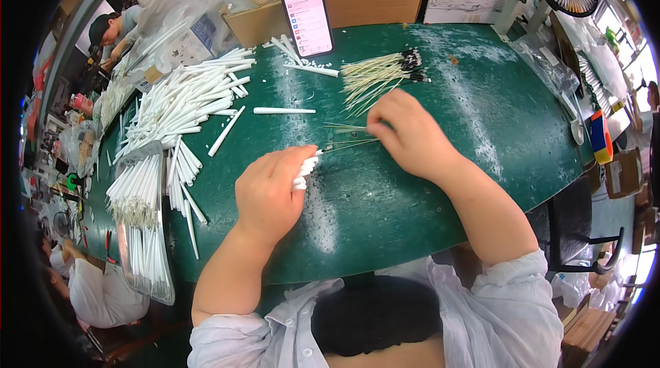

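Seemingly open tabletop [512, 110] beside right hand [412, 134]

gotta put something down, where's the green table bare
Bare tabletop lies right of the right forearm up to the table's edge, and between both forearms. The left is crowded with white sticks and a tray; wires and the phone crowd the far middle.

Two foreground hands [268, 193] [418, 138], one phone [307, 21], one clear tray [163, 290].
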The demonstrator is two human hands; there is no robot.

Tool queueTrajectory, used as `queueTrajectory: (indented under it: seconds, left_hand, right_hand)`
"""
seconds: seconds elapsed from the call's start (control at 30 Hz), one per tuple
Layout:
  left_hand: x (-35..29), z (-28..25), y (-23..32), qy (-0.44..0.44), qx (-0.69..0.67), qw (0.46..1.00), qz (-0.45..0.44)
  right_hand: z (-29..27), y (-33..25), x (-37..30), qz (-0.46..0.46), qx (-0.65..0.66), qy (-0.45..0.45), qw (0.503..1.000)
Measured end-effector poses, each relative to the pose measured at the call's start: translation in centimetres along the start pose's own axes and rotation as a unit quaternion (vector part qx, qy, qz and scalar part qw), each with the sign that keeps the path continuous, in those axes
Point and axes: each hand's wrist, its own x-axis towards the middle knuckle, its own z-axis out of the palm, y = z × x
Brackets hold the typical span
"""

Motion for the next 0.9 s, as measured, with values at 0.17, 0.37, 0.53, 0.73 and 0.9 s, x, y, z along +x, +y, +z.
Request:
queueTrajectory:
  seconds: [0.17,0.37,0.53,0.73,0.9]
  left_hand:
    - [0.0,-0.2,0.5,-0.003,-0.023,1.0,0.011]
    - [-0.3,-0.1,1.1,0.0,-0.063,0.998,0.018]
    - [-0.5,0.1,1.1,0.001,-0.066,0.998,0.018]
    - [-0.4,0.1,1.2,0.011,-0.052,0.998,0.036]
    - [-0.2,-0.1,1.5,-0.003,-0.052,0.998,0.039]
  right_hand:
    - [-0.6,-2.7,-0.6,-0.014,0.12,0.161,0.98]
    - [-0.3,-4.8,-1.7,-0.2,-0.034,0.183,0.962]
    - [0.4,-5.0,-1.6,-0.207,-0.04,0.195,0.958]
    - [0.2,-5.0,-1.6,-0.191,-0.044,0.166,0.967]
    - [0.1,-4.9,-1.7,-0.191,-0.051,0.164,0.966]
